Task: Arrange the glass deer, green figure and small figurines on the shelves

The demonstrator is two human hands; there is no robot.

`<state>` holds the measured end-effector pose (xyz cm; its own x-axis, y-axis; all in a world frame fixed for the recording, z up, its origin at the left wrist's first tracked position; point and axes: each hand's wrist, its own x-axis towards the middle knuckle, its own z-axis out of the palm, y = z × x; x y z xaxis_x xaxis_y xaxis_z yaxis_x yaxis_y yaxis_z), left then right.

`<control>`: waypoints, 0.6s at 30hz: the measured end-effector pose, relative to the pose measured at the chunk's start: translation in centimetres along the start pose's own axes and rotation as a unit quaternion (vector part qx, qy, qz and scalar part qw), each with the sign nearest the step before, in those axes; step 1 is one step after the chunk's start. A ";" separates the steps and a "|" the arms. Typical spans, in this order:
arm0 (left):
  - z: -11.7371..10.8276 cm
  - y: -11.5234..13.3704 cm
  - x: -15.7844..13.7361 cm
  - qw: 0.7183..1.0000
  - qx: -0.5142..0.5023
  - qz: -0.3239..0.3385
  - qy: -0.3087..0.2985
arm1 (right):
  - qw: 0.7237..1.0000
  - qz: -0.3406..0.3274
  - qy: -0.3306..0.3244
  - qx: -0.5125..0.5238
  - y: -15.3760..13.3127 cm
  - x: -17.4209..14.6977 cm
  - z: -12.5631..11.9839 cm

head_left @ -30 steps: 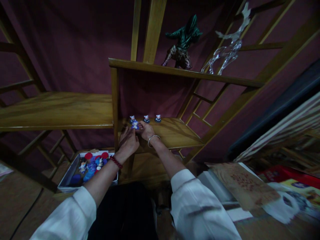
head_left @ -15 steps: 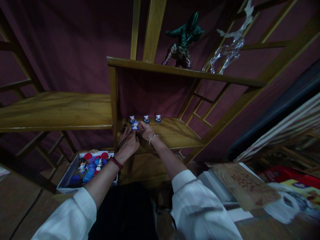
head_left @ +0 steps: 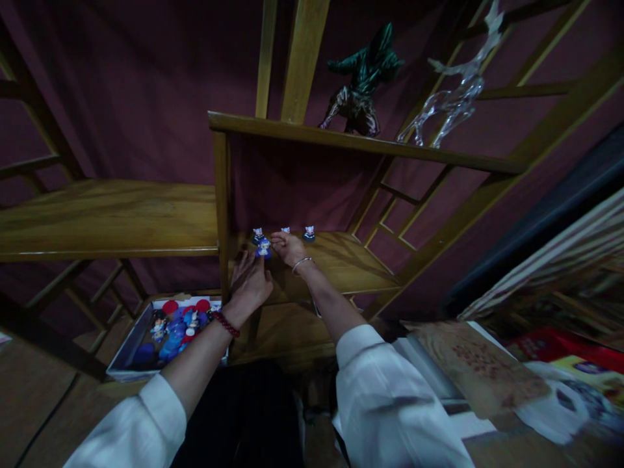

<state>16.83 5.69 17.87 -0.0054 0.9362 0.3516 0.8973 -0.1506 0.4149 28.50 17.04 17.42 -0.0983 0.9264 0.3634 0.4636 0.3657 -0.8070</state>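
Observation:
A small purple-and-white figurine [head_left: 264, 247] stands on the wooden shelf [head_left: 336, 263]. My left hand [head_left: 251, 281] lies on the shelf with its fingers spread, the index fingertip against the front of the figurine's base. Just right of the figurine is my right hand [head_left: 288, 248], its fingers loosely bent and holding nothing. Behind them is a row of white-headed figurines with dark bases: a left one [head_left: 258, 235], a middle one [head_left: 285, 230] largely hidden by my right hand, and a right one [head_left: 309, 233].
Below left, a white box [head_left: 119, 357] holds several colourful figurines. On the upper shelf board [head_left: 302, 133] stand a green hooded statue [head_left: 365, 81] and a clear deer figure [head_left: 451, 101]. A wooden post [head_left: 221, 201] borders the compartment. At lower right lies a brown paper bag [head_left: 480, 364].
My right hand has let go of the purple figurine and shifted slightly right, now covering most of the middle rear figurine. My left hand stays by the base.

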 end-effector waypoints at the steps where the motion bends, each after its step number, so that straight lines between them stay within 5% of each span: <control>1: 0.0 0.0 0.0 1.000 0.001 0.000 0.000 | 1.000 0.004 -0.001 -0.020 -0.2 0.1 0.0; 7: -0.2 -0.1 0.0 1.000 0.009 0.008 -0.007 | 0.993 -0.009 -0.005 -0.120 -1.2 0.0 0.0; 11: -0.5 0.1 0.0 1.000 0.015 0.011 -0.011 | 0.995 0.000 0.013 -0.098 -0.9 -0.7 -0.7; 18: -0.5 0.1 -0.2 1.000 0.014 0.010 -0.018 | 0.967 0.063 0.178 -0.169 0.3 -1.5 -4.7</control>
<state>16.69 5.36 18.26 0.0275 0.9439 0.3291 0.9088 -0.1607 0.3850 32.90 15.37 18.78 0.2596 0.8499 0.4585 0.7200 0.1461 -0.6784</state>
